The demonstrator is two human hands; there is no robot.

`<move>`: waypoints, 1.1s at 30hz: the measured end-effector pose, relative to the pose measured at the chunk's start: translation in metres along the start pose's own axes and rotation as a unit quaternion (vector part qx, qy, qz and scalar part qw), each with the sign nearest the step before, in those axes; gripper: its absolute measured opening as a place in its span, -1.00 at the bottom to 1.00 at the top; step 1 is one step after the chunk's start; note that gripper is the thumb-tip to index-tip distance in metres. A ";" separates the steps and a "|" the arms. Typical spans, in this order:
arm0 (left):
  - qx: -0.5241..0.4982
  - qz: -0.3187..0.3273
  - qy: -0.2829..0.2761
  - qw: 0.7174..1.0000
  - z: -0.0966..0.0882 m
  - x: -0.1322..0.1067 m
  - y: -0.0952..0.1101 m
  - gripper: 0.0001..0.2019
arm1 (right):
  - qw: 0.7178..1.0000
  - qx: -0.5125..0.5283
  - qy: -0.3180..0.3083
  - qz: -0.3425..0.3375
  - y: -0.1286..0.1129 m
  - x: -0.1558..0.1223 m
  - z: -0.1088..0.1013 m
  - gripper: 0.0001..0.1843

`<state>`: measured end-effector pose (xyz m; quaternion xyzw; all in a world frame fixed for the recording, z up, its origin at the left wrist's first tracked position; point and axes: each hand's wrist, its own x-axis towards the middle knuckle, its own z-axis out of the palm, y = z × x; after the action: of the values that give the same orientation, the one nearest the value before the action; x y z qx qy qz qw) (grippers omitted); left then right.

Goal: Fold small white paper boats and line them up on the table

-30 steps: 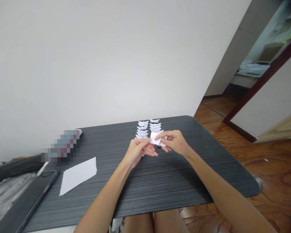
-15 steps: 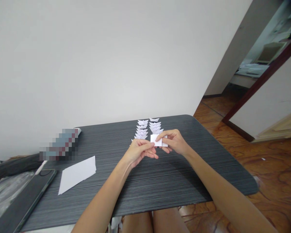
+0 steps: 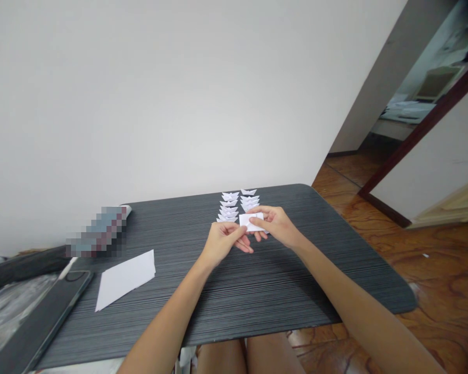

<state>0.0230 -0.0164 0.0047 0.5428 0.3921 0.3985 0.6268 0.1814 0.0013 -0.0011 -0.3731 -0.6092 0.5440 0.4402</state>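
Note:
A small folded piece of white paper (image 3: 251, 222) is held up over the table between both hands. My left hand (image 3: 223, 242) pinches its lower left corner between thumb and fingers. On the right side, my right hand (image 3: 275, 224) grips it with the thumb across the front and the fingers behind. Just beyond the hands stand two rows of small folded paper boats, a left row (image 3: 229, 203) and a right row (image 3: 249, 199). The nearest boats are partly hidden by the hands.
White paper sheets (image 3: 127, 279) lie at the left on the dark table (image 3: 171, 228). A black phone-like slab (image 3: 49, 317) and a blurred-out object (image 3: 101, 231) are further left. A white wall (image 3: 203, 93) rises behind the table; wooden floor (image 3: 444, 291) shows at the right.
My right hand has shifted slightly left, and its thumb now lies across the paper's front. The wider strip at the paper's right no longer shows; the paper looks narrower and slightly tilted.

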 end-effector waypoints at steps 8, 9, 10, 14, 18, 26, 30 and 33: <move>0.007 0.008 -0.004 1.000 -0.003 0.000 -0.001 -0.71 | 1.000 -0.004 -0.008 0.000 -0.001 0.000 0.001 -0.67; 0.007 0.009 -0.005 1.000 -0.003 0.000 -0.002 -0.71 | 1.000 -0.004 -0.006 0.003 0.000 0.001 0.001 -0.67; 0.006 0.008 -0.005 1.000 -0.003 0.000 -0.002 -0.71 | 1.000 -0.003 -0.003 0.007 0.001 0.001 0.000 -0.68; 0.009 0.011 -0.005 1.000 -0.002 0.001 -0.005 -0.74 | 1.000 0.003 0.007 0.023 0.005 0.003 -0.001 -0.72; 0.016 0.013 -0.004 1.000 -0.001 0.002 -0.007 -0.74 | 1.000 0.006 0.007 0.015 0.009 0.005 -0.002 -0.74; 0.013 0.028 -0.007 1.000 -0.001 0.005 -0.012 -0.73 | 0.999 -0.031 0.006 -0.022 0.013 0.003 0.007 -0.79; 0.046 0.043 -0.026 0.998 -0.001 0.005 -0.013 -0.69 | 0.999 -0.039 -0.012 -0.033 0.011 -0.001 0.013 -0.79; 0.059 0.035 -0.032 0.997 -0.003 0.005 -0.012 -0.69 | 0.998 -0.042 -0.008 -0.043 0.010 -0.001 0.013 -0.81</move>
<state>0.0233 -0.0121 -0.0078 0.6045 0.3752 0.3795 0.5915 0.1694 -0.0024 -0.0119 -0.3608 -0.6506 0.5014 0.4418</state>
